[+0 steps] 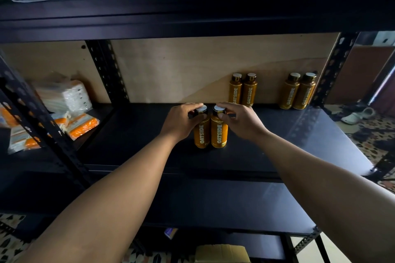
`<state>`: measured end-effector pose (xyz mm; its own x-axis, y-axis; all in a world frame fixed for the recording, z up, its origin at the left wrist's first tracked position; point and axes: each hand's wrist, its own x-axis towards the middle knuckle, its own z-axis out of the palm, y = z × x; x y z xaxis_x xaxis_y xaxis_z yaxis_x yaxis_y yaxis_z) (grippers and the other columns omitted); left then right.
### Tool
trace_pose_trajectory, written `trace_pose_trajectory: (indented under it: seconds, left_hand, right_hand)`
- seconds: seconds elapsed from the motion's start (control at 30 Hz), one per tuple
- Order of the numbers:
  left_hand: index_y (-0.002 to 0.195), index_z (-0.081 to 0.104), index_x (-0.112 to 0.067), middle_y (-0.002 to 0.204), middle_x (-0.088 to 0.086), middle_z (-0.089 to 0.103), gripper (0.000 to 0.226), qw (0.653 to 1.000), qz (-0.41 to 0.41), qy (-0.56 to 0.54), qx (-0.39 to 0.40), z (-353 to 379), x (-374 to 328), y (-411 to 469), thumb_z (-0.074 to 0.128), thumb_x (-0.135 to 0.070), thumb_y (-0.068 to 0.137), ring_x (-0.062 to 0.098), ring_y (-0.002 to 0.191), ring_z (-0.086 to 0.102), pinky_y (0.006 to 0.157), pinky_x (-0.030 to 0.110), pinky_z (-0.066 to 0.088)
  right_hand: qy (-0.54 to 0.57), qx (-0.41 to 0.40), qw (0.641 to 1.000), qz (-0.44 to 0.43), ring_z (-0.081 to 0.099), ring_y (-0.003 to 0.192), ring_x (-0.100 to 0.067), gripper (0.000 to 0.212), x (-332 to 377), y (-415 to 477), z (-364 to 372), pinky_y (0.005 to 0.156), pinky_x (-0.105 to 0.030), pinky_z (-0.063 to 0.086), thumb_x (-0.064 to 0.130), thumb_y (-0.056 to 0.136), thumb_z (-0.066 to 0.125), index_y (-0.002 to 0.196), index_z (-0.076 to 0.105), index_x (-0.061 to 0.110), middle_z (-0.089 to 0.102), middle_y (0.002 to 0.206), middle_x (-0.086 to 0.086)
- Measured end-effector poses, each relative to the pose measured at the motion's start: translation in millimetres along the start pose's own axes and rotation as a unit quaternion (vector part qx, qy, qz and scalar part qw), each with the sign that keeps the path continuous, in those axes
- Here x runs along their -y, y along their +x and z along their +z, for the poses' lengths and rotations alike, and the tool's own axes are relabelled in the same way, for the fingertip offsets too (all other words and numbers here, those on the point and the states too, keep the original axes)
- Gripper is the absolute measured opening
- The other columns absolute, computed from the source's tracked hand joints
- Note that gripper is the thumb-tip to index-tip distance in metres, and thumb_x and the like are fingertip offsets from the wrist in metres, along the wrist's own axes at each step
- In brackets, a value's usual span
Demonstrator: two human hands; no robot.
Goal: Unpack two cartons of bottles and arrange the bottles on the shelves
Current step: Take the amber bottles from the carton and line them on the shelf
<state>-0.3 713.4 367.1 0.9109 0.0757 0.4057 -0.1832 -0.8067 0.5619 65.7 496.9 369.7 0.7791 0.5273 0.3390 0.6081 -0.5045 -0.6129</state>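
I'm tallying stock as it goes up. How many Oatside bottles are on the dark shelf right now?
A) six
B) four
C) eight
A: a back pair, a back-right pair, plus the left bottle gripped at its cap by the left hand and the right bottle by the right hand.

"OATSIDE" down the labels of the amber bottles [219,133]

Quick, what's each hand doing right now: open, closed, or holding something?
Left hand: fingers curled round the top of the left front bottle.
Right hand: fingers curled round the top of the right front bottle.
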Motion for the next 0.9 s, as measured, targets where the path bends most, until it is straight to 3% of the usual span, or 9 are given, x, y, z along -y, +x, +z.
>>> trace_pose_trajectory:
  seconds: [0.13, 0.23, 0.33, 0.4, 0.6, 0.9]
  left_hand:
    - [0.142, 0.055, -0.019, 0.139, 0.001, 0.061, 0.055, 1.0, -0.014, 0.008, 0.007, -3.8, -1.3, -2.4, 0.066, -0.043, 0.094, 0.017, 0.126, 0.058, 0.104, 0.038, 0.05]
    - [0.156, 0.033, -0.026, 0.147, 0.002, 0.054, 0.075, 0.999, -0.035, 0.029, 0.003, -1.3, -2.3, -14.5, 0.056, -0.061, 0.093, 0.019, 0.129, 0.056, 0.105, 0.044, 0.048]
    - [0.16, 0.011, -0.033, 0.158, 0.0, 0.04, 0.083, 0.998, -0.055, 0.042, -0.007, 12.5, 3.7, -37.3, 0.053, -0.062, 0.094, 0.025, 0.134, 0.052, 0.11, 0.047, 0.043]
    - [0.16, 0.002, -0.036, 0.163, -0.003, 0.03, 0.085, 0.997, -0.069, 0.04, -0.005, 25.1, 9.8, -53.2, 0.053, -0.06, 0.096, 0.027, 0.134, 0.052, 0.11, 0.046, 0.044]
    - [0.151, -0.01, -0.05, 0.16, -0.002, 0.037, 0.083, 0.997, -0.068, 0.025, -0.008, 49.5, 15.8, -77.9, 0.055, -0.049, 0.099, 0.024, 0.125, 0.06, 0.103, 0.043, 0.051]
    - [0.152, -0.009, -0.047, 0.157, -0.001, 0.042, 0.089, 0.996, -0.082, 0.004, -0.024, 64.8, 23.2, -73.8, 0.061, -0.043, 0.097, 0.024, 0.124, 0.06, 0.104, 0.041, 0.047]
  right_hand:
    - [-0.001, 0.0, 1.0, -0.012, 0.054, 0.134, -0.015, 0.047, -0.4, 1.5, 2.9, 0.105, -0.03, 0.047, 0.032, 0.102, 0.06, 0.148, 0.052, 0.024, 0.053, 0.151, 0.004]
    - [0.011, -0.026, 0.999, -0.017, 0.055, 0.132, -0.015, 0.067, -7.5, -7.9, 11.0, 0.099, -0.04, 0.055, 0.042, 0.097, 0.066, 0.156, 0.037, 0.03, 0.046, 0.156, 0.004]
    - [0.024, -0.077, 0.996, 0.038, 0.054, 0.131, -0.016, 0.086, -16.4, -31.8, 27.9, 0.096, -0.04, 0.056, 0.052, 0.091, 0.069, 0.159, 0.019, 0.04, 0.045, 0.157, 0.002]
    - [0.026, -0.089, 0.994, 0.063, 0.058, 0.127, -0.016, 0.088, -21.3, -48.5, 43.8, 0.096, -0.042, 0.056, 0.049, 0.091, 0.071, 0.16, 0.016, 0.039, 0.049, 0.153, -0.001]
    - [0.062, -0.093, 0.991, 0.076, 0.065, 0.099, -0.007, 0.088, -20.9, -66.9, 76.4, 0.092, -0.042, 0.059, 0.032, 0.096, 0.07, 0.16, 0.01, 0.043, 0.062, 0.138, 0.002]
    - [0.078, -0.065, 0.991, 0.085, 0.063, 0.123, -0.02, 0.095, -28.3, -52.9, 84.9, 0.102, -0.044, 0.053, 0.027, 0.099, 0.066, 0.158, -0.005, 0.049, 0.055, 0.149, 0.003]
